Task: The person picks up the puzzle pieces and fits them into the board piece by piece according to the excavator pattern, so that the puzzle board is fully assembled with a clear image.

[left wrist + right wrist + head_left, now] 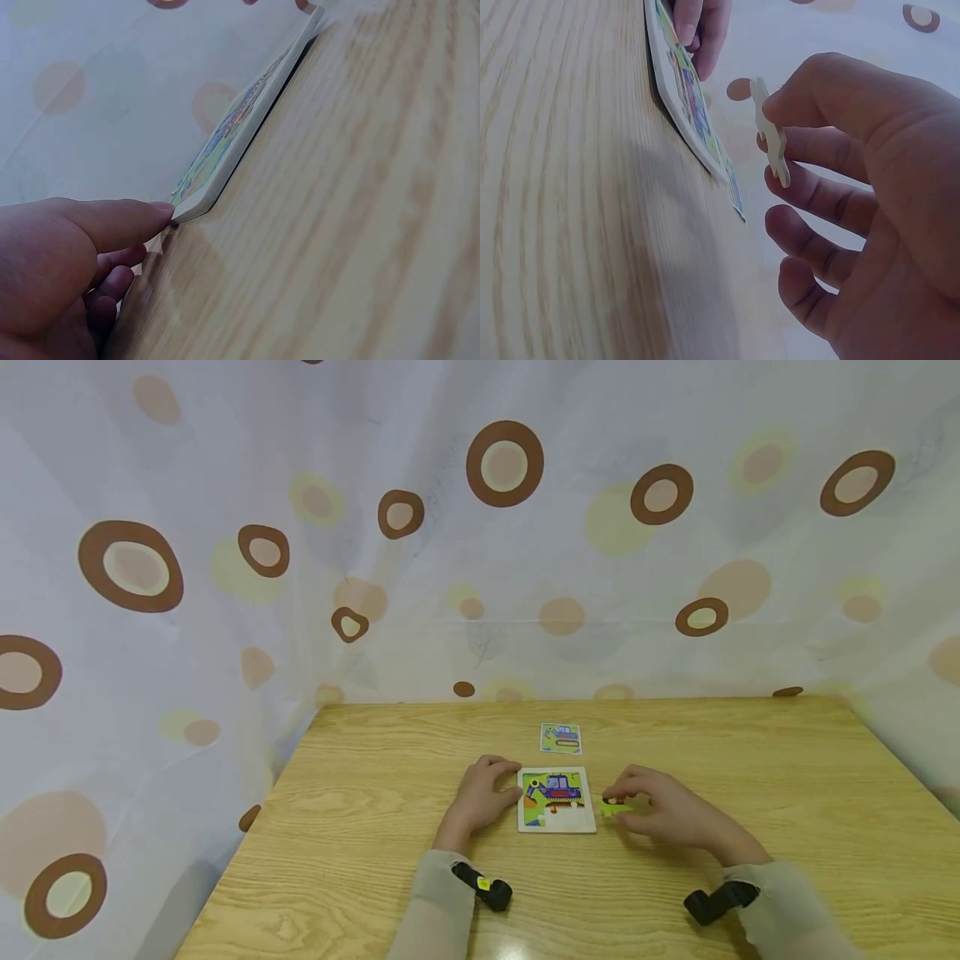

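Observation:
A square jigsaw puzzle board [557,829] with a white rim and a purple excavator picture lies on the table, with a pale gap in its lower right part. My left hand [482,795] rests at its left side. The straight thumb [131,223] touches the board's corner in the left wrist view, and the other fingers bend loosely below. To the right of the board, my right hand [663,806] pinches a puzzle piece [771,135] between thumb and fingers, raised off the table. From the head view the piece's face looks green with some dark colour.
Behind the board lies a small picture card [561,738] with a similar excavator. The wooden table [360,827] ends at a spotted cloth [420,635] at the back and left. Black straps with cameras [483,887] are on both wrists.

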Available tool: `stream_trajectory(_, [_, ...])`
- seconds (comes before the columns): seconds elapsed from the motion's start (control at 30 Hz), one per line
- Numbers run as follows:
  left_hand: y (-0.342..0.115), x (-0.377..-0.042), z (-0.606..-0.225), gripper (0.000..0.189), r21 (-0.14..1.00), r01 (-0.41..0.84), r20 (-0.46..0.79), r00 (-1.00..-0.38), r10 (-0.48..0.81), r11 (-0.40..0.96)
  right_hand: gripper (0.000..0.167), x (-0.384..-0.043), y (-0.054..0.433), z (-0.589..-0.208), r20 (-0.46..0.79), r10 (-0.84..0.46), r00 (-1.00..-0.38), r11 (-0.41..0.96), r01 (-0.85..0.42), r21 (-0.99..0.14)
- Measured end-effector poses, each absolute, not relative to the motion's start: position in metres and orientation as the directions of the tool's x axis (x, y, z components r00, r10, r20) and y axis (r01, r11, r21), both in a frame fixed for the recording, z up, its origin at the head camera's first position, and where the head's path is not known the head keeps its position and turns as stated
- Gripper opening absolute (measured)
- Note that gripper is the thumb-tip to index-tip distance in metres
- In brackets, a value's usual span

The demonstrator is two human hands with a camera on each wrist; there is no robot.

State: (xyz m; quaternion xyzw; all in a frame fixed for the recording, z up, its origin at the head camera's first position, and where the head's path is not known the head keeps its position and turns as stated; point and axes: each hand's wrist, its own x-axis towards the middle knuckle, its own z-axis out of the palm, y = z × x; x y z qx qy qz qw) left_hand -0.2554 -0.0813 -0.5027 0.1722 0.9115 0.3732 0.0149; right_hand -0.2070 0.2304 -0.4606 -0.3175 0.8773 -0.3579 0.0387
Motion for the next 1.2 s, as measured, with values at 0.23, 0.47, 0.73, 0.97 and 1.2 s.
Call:
stream_trajectory(0.23, [-0.082, -0.256, -0.503, 0.038, 0.684, 0.310, 0.105, -0.938, 0.331, 0.661, 0.031, -0.209, 0.217, -0.457, 0.127, -0.572, -0.810, 0.559, -0.499, -0.662])
stream_trajectory(0.47, [-0.083, -0.255, -0.501, 0.038, 0.679, 0.312, 0.105, -0.937, 0.332, 0.665, 0.027, -0.215, 0.200, -0.457, 0.152, -0.592, -0.791, 0.551, -0.536, -0.639])
stream_trajectory(0.73, [-0.082, -0.255, -0.499, 0.038, 0.679, 0.310, 0.100, -0.937, 0.334, 0.666, 0.022, -0.218, 0.186, -0.455, 0.163, -0.602, -0.782, 0.516, -0.536, -0.668])
stream_trajectory(0.97, [-0.082, -0.256, -0.501, 0.038, 0.678, 0.311, 0.102, -0.937, 0.334, 0.666, 0.020, -0.220, 0.176, -0.458, 0.185, -0.620, -0.762, 0.480, -0.555, -0.679])
stream_trajectory(1.2, [-0.083, -0.256, -0.502, 0.038, 0.679, 0.309, 0.100, -0.937, 0.334, 0.666, 0.019, -0.222, 0.169, -0.462, 0.160, -0.634, -0.757, 0.474, -0.543, -0.693])
